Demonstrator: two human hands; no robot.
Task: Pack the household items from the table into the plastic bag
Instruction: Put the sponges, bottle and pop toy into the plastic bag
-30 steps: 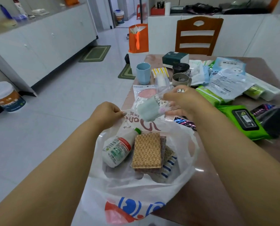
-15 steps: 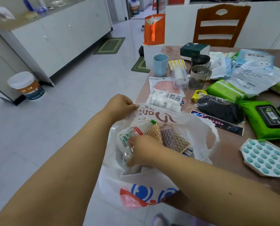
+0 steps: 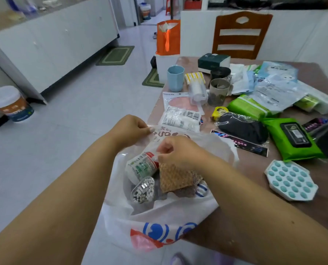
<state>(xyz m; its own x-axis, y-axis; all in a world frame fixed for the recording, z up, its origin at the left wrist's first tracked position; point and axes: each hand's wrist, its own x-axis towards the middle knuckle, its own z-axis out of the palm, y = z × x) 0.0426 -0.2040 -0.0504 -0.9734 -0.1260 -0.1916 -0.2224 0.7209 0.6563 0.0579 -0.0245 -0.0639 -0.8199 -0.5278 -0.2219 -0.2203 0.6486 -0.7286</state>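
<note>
A white plastic bag with a red and blue logo hangs open at the table's near left corner. Inside lie a white bottle with a green label, a clear tub of cotton swabs and tan woven scouring pads. My left hand pinches the bag's far rim. My right hand hovers over the opening above the bottle with its fingers curled shut; whether they pinch the bag's film is unclear.
On the brown table lie a cotton pad pack, a blue cup, a grey mug, a black item in a clear sleeve, green wipes and a teal silicone mould. A wooden chair stands behind.
My right hand carried the swab tub from above the table into the bag, let it go, and has risen to the opening. The left hand kept its hold on the rim.
</note>
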